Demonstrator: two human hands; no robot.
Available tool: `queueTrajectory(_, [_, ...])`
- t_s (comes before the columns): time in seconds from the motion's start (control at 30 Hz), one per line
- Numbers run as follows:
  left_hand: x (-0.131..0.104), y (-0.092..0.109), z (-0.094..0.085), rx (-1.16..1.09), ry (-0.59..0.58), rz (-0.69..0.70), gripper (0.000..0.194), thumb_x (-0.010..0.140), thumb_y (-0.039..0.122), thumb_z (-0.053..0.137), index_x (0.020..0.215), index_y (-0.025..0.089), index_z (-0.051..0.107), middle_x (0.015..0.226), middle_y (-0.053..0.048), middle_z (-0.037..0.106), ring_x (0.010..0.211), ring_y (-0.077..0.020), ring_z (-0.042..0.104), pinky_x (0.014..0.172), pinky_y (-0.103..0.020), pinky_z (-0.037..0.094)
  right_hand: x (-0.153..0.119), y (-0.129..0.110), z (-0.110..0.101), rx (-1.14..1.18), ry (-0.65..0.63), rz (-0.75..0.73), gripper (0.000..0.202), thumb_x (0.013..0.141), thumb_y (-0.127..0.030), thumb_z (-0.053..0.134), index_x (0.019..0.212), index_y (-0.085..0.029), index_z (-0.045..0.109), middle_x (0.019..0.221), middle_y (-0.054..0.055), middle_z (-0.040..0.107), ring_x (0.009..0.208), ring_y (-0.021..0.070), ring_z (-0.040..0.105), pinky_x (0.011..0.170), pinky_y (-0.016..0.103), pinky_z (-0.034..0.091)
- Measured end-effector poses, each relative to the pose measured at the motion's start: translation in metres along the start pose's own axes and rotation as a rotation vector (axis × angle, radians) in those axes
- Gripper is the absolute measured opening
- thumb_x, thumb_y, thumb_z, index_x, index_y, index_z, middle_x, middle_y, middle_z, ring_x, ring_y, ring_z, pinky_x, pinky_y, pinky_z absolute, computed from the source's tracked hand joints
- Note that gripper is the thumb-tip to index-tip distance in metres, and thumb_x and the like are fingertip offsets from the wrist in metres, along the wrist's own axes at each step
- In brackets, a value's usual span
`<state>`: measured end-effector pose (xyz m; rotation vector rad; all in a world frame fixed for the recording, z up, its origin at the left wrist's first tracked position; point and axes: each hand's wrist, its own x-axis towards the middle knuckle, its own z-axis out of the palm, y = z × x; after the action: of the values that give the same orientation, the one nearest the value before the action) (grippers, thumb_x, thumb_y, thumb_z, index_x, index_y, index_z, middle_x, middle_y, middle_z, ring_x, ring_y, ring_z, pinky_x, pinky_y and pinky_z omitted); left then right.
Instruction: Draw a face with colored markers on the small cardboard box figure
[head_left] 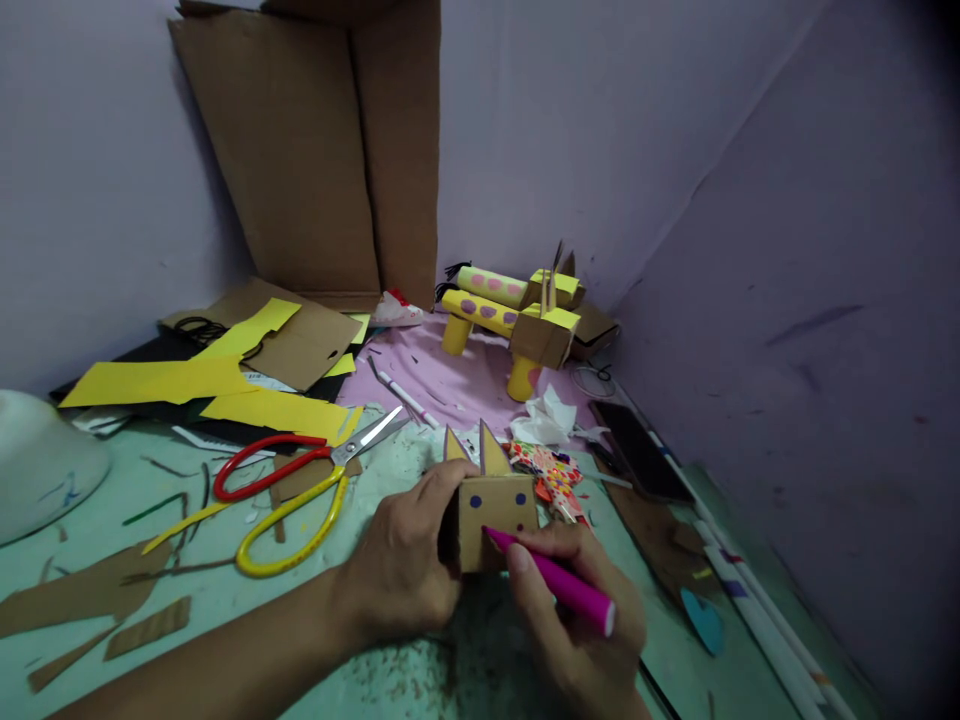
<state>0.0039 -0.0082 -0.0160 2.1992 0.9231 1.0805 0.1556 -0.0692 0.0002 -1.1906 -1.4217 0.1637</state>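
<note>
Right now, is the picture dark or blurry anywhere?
Head view: dim overall, with the top right corner black; head view again: a soft shadow on the wall beside the tall cardboard; also head view: the magenta marker looks fairly clear, not smeared.

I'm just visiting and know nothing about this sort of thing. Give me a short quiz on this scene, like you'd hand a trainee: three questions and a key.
1. Multiple choice: what colour is the marker in the right hand?
(a) green
(b) pink
(c) black
2. True or false: the left hand holds the small box.
3. Fill in the blank: the scissors have one red handle and one ____ handle.

Key:
1. (b)
2. True
3. yellow
</note>
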Motion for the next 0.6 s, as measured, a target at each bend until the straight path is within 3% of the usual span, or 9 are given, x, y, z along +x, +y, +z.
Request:
queueTrajectory(0.47, [-0.0004,0.0014,-0.0006,-0.014,-0.022,-0.045,0.065,0.067,0.014,0.056,0.128,0.027,0.039,0.105,-0.004,0.069,0.075,-0.0222,0.071,0.062,-0.031,0.055,-0.0014,-0.0011,0.0026,0.025,0.015,0.035,0.005,0.086,-0.021,0.065,0.081,-0.022,0.066,0.066,-0.004,0.065,0.053,0.0096,0.059,0.051,0.021,0.043])
queueTrajectory(0.6, [-0.0007,0.002,-0.002,-0.042,-0.029,-0.079,0.061,0.072,0.017,0.06,0.128,0.029,0.039,0.104,-0.003,0.069,0.077,-0.0222,0.071,0.064,-0.032,0.055,-0.003,-0.0035,0.0037,0.104,0.068,0.131,0.007,0.085,-0.024,0.067,0.078,-0.022,0.067,0.064,-0.003,0.063,0.052,0.0104,0.056,0.05,0.023,0.041])
